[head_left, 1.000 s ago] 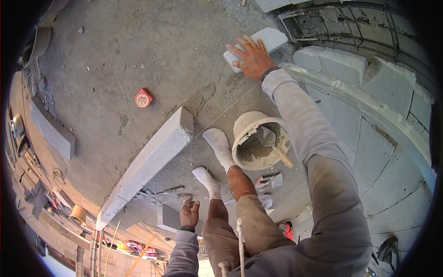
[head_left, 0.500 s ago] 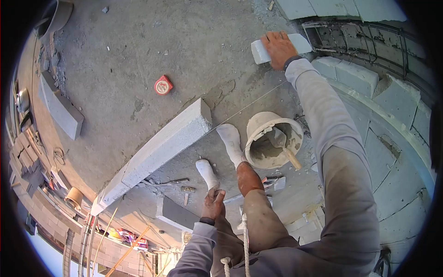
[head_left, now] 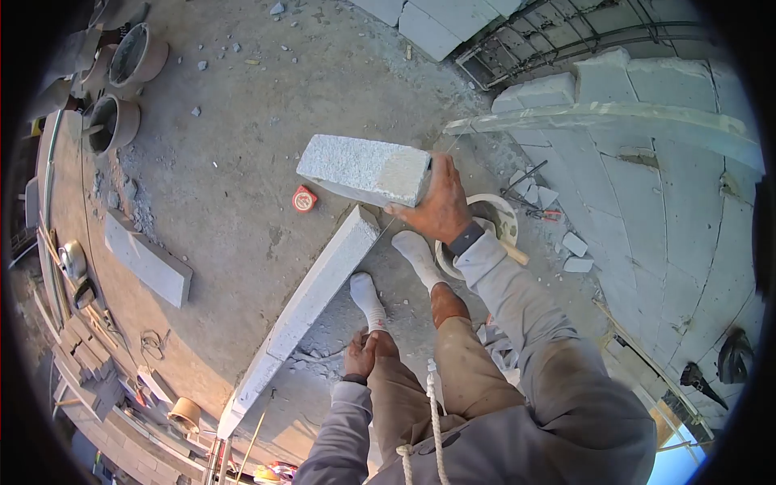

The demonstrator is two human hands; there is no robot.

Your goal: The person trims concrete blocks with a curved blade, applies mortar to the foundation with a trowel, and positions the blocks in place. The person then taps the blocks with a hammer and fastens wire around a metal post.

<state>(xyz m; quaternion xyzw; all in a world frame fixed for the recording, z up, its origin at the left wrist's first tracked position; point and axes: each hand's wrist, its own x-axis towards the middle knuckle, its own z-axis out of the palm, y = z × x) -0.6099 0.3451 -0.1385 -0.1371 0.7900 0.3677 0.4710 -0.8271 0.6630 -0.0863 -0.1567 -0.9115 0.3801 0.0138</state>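
Observation:
A pale grey block (head_left: pixel 356 166) is held by one end in my right hand (head_left: pixel 440 202), its fingers wrapped round that end. It is tilted above the floor, just beyond the near end of a long row of blocks (head_left: pixel 303 307). My left hand (head_left: pixel 360 354) rests by my left knee with its fingers curled; whether anything is in them is hidden. Partly behind my right hand and sleeve stands a mortar bucket (head_left: pixel 499 214), a wooden trowel handle (head_left: pixel 515 253) sticking out. A red tape measure (head_left: pixel 304 199) lies on the floor beside the held block.
A loose block (head_left: pixel 148 259) lies at the left, with tubs (head_left: pixel 139 56) at the upper left. Along the right runs a block wall (head_left: pixel 671 210) with a long pale straightedge (head_left: pixel 614 117). Pliers (head_left: pixel 546 214) and block scraps (head_left: pixel 575 245) lie near its foot.
My right hand has lifted the block off the floor and brought it toward the row's end, turned to show its rough face. My left hand has stayed near my knee. The view has shifted.

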